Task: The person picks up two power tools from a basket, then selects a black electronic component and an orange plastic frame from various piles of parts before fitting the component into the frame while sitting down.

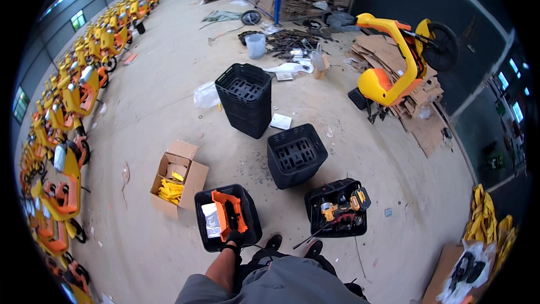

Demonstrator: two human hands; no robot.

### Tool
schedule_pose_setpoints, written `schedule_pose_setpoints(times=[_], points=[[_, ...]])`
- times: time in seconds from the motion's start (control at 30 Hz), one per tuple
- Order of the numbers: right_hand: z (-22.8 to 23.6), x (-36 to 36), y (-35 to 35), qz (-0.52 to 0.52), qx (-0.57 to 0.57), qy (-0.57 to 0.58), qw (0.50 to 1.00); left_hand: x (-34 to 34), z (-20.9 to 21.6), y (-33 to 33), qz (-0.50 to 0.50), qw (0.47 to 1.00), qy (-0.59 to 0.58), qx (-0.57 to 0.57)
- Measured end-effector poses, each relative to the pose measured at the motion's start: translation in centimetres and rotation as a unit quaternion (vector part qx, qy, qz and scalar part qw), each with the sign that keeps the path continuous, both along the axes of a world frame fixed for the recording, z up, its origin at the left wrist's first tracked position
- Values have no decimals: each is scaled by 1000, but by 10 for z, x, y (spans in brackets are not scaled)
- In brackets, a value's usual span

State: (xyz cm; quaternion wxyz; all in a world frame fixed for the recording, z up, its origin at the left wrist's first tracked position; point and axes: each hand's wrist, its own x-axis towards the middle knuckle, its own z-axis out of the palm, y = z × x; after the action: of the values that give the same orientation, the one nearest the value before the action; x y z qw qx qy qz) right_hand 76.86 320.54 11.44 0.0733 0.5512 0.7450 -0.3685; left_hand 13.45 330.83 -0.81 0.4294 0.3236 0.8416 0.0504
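Down at the near-left black crate (255,218), gloved left hand (234,238) is touching the lower end of the orange plastic part (220,208); can't tell if fingers are clamping it. Part is leaning inside the crate, a white packet (211,219) lying just left of it. Right hand is sitting out of view, so can't tell its state. Cardboard box (193,183) with yellow pieces (170,191) is standing near, upper left. Yellow-and-black power drill (336,210) is lying across the right-hand crate (313,218).
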Motion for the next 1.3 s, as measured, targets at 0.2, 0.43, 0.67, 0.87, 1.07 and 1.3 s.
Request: schedule_pose_setpoints(times=[0.2,0.43,0.67,0.87,1.07,1.3], points=[[3,-26,-37,2,25,-125,992,-23,9,18,-79,994,37,-67],[-34,-10,-57,-56,-6,-99,993,-31,16,26,22,999,21,-40],[-46,-37,-77,-422,-37,106,900,-35,17,30,-39,998,46,-23],[-13,-76,-100,-541,-115,118,825,-38,18,36,-151,986,64,-29],[12,-104,-119,-587,-152,64,793,-38,14,48,-355,930,92,-31],[-7,-112,-177,-317,-55,-141,936,-47,12,73,-818,510,221,148]])
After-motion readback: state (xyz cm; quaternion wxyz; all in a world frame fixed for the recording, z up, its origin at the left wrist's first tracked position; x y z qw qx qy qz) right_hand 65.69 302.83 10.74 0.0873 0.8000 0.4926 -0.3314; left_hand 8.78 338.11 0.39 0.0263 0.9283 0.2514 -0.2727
